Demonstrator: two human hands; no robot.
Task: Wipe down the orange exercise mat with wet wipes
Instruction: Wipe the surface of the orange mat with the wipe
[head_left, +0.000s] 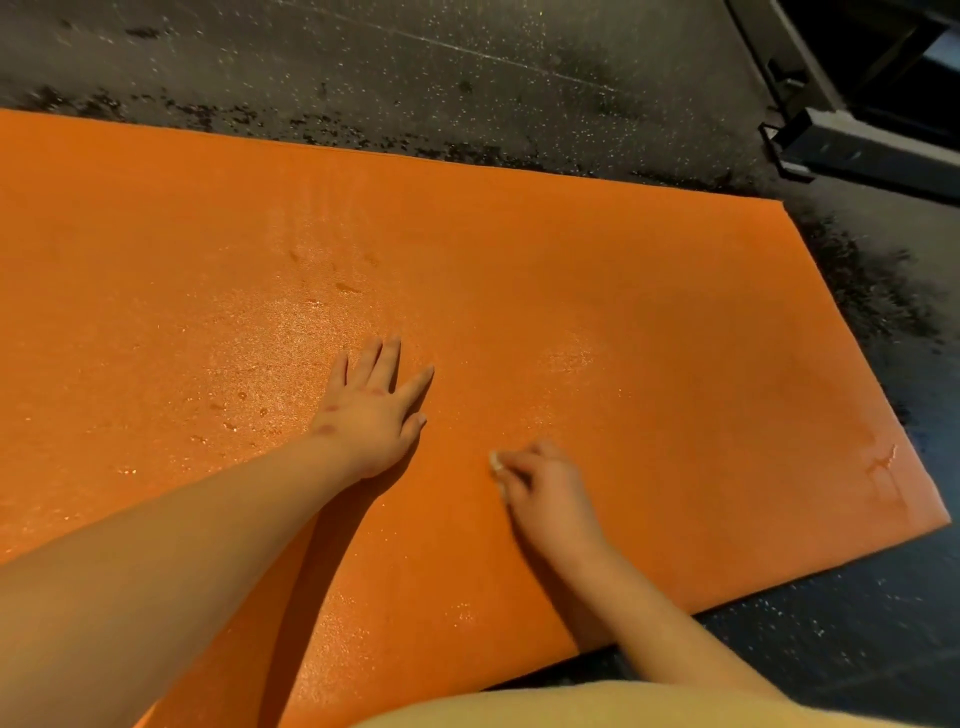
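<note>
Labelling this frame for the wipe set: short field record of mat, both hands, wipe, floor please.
surface: orange mat flat on dark speckled floor, glistening toward its left
left: left hand flat on the mat, fingers straight
right: right hand curled round a small white wipe, on the mat
other: metal frame top right

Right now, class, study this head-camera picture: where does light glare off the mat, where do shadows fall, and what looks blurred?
Head view: glare sparkles on the mat left of the left hand; dark shadows lie between the two forearms; the wipe in the right hand is only a soft white blur.
</note>
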